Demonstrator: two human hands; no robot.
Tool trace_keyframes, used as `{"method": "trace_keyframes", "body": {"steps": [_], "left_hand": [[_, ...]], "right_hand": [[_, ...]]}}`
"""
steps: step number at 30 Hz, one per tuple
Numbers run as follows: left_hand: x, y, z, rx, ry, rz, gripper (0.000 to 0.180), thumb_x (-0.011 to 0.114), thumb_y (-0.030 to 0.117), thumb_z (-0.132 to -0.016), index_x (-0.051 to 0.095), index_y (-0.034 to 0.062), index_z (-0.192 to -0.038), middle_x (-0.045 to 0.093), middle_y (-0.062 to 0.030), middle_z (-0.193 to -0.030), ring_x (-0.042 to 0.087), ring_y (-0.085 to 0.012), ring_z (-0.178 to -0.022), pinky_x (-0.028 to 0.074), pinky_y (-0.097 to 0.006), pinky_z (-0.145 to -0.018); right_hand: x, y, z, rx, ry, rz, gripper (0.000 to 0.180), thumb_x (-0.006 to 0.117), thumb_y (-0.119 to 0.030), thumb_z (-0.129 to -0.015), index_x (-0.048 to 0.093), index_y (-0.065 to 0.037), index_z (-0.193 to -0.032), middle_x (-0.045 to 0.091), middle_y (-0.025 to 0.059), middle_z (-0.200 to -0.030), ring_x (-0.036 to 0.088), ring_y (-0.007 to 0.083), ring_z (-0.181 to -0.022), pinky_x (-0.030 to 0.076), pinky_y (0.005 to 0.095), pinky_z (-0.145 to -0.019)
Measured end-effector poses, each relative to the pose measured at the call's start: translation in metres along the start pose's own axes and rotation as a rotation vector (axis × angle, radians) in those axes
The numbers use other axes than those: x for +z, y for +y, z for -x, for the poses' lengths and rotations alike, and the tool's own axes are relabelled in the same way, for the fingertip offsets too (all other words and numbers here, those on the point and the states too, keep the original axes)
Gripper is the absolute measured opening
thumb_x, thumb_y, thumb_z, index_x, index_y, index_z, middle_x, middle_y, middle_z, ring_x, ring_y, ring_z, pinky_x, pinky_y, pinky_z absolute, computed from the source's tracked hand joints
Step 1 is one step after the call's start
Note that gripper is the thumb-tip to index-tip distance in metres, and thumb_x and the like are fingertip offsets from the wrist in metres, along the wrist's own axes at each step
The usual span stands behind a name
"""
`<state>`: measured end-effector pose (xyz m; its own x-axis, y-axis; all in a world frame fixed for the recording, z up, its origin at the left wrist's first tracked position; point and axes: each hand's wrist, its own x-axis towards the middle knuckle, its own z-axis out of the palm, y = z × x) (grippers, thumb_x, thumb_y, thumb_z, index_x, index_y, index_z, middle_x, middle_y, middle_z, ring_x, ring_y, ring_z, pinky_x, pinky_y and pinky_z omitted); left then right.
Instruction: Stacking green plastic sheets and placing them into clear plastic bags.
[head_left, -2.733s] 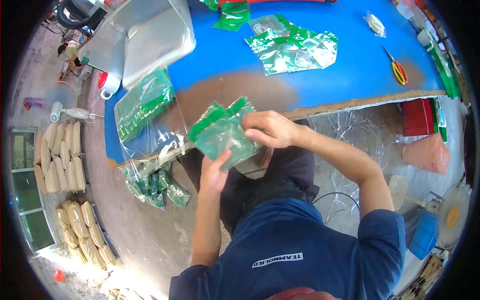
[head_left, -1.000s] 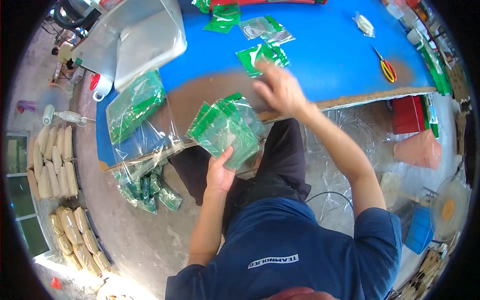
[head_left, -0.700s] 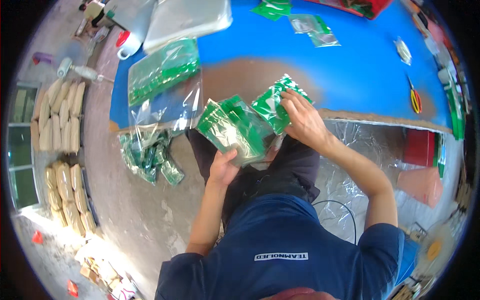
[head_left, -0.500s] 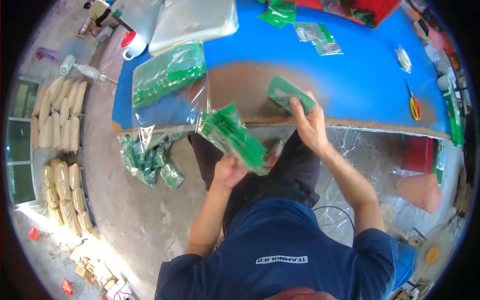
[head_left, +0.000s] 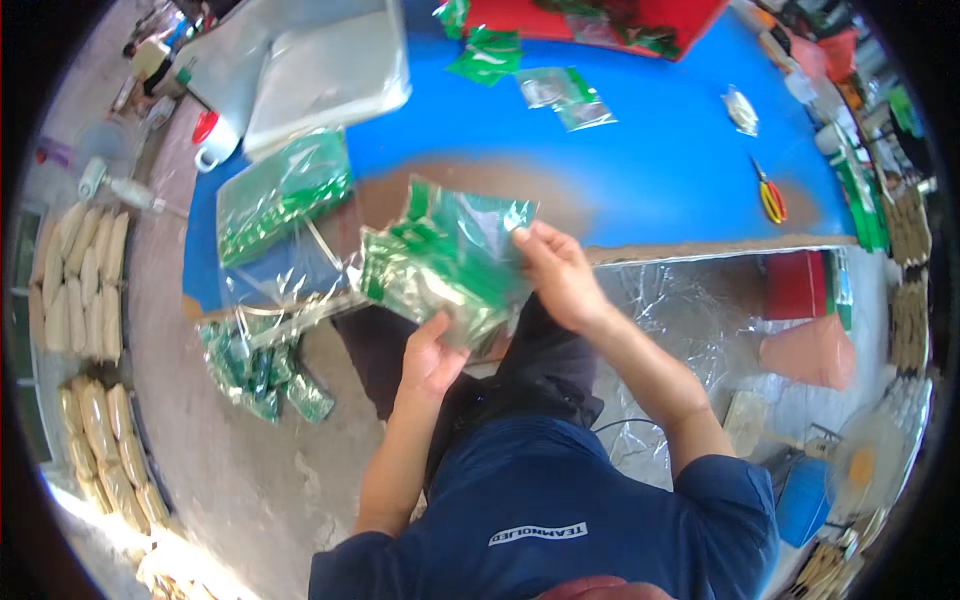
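Note:
A fanned stack of green clear-plastic packets (head_left: 430,275) is held over my lap, at the table's front edge. My left hand (head_left: 435,355) grips the stack from below, thumb on top. My right hand (head_left: 560,270) pinches the corner of one green packet (head_left: 490,220), which lies against the stack's upper right side. To the left, a large clear bag (head_left: 285,195) holds rows of similar green packets and rests on the blue table (head_left: 660,130). Its loose mouth hangs over the edge beside the stack. Motion blurs the packets a little.
Clear plastic bags (head_left: 330,75) lie at the back left near a red-lidded white mug (head_left: 213,140). A red tray (head_left: 600,22) sits at the far side. Yellow-red scissors (head_left: 770,195) lie on the right. More green packets (head_left: 265,370) hang below the table's left edge.
My right hand has moved left with its packet, bringing it against the stack. The stack in my left hand has risen and tilted. The whole view has shifted.

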<state>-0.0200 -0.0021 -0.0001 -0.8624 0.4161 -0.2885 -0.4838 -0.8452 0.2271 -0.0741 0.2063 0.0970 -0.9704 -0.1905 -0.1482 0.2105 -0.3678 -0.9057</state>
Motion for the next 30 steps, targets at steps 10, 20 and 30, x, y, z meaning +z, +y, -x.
{"method": "trace_keyframes", "body": {"steps": [10, 20, 30], "left_hand": [[0.037, 0.001, 0.014, 0.28, 0.175, -0.246, 0.055, 0.056, 0.005, -0.096, 0.035, 0.004, -0.147, 0.049, -0.0112, -0.142, 0.049, -0.0283, -0.131, 0.04, -0.046, -0.112], [0.018, 0.001, 0.033, 0.286, 0.158, -0.269, 0.064, 0.063, -0.001, -0.087, 0.037, 0.0015, -0.145, 0.051, -0.0118, -0.139, 0.05, -0.0289, -0.129, 0.038, -0.047, -0.112], [-0.001, -0.01, 0.022, 0.183, 0.099, -0.055, 0.061, 0.065, 0.002, -0.086, 0.042, 0.0023, -0.143, 0.053, -0.0109, -0.138, 0.05, -0.0289, -0.13, 0.035, -0.047, -0.115]], "right_hand": [[-0.104, -0.053, -0.155, -0.724, 0.318, 1.328, 0.057, 0.057, -0.05, -0.094, 0.059, -0.002, -0.125, 0.052, 0.0259, -0.137, 0.047, 0.0443, -0.127, 0.038, 0.0496, -0.108], [-0.029, 0.003, -0.059, -0.792, -0.535, 1.229, 0.031, 0.06, -0.028, -0.095, 0.059, 0.0, -0.105, 0.061, 0.0227, -0.12, 0.058, 0.0419, -0.111, 0.047, 0.0474, -0.097], [-0.12, -0.024, -0.128, -0.881, -0.178, 1.944, 0.045, 0.06, -0.036, -0.092, 0.061, -0.005, -0.125, 0.057, 0.0232, -0.129, 0.053, 0.0416, -0.12, 0.042, 0.05, -0.104]]}}
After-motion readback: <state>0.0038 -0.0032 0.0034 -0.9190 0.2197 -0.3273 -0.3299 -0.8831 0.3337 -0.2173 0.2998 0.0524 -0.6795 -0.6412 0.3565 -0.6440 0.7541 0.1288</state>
